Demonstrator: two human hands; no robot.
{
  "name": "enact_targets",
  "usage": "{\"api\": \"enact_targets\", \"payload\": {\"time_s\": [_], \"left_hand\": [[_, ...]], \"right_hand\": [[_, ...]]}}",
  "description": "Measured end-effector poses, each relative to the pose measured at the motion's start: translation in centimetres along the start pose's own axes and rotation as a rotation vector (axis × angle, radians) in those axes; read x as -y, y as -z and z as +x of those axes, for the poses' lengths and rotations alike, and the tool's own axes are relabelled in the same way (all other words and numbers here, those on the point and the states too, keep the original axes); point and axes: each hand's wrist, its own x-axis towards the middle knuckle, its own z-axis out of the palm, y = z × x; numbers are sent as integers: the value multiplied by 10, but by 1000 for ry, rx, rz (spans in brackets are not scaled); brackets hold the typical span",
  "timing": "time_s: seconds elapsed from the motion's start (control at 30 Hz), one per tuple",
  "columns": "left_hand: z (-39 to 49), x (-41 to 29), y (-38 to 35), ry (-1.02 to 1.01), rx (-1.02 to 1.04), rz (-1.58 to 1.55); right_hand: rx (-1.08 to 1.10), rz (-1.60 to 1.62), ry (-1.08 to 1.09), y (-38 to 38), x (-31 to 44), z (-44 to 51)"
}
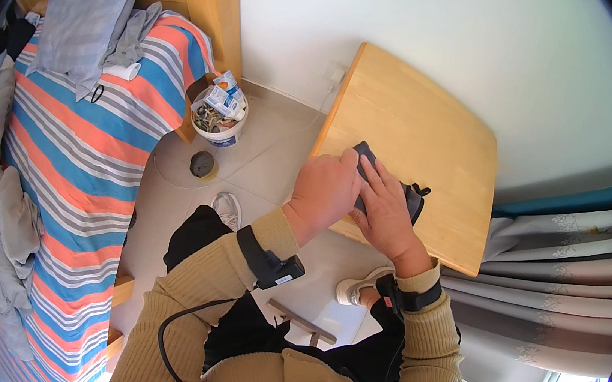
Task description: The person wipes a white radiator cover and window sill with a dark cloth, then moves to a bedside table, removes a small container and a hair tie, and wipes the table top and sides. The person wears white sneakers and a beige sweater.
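Observation:
A dark grey fabric item [413, 204], perhaps a pouch, lies at the near side of the light wooden table [417, 113]. It has a black edge and a small black loop or cord at its right end. My left hand [324, 193] is curled at the item's left part, thumb side towards the other hand. Across its middle lies my right hand [388, 214], fingers slanting up and left over the fabric. The two hands meet there and cover much of the item, so its full shape is hidden.
On the left stands a bed with a striped sheet [88, 166] and a grey pillow [85, 18]. A white bucket full of rubbish [227, 135] and a small round container [203, 165] are on the tiled floor. Curtains [563, 271] hang right of the table.

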Motion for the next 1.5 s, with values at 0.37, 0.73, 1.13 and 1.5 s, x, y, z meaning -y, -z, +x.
{"api": "enact_targets", "payload": {"time_s": [0.37, 0.73, 1.13, 1.5], "left_hand": [[-7, -3, -11, -98, 64, 94], [-10, -21, -32, -151, 7, 40], [-15, -12, -17, -130, 47, -57], [-13, -11, -20, -182, -31, -40]], "right_hand": [[73, -63, 6, 4, -69, 79], [-68, -85, -34, -21, -147, 226], [-86, -136, -14, -27, -172, 290], [12, -196, 23, -25, -105, 250]]}}
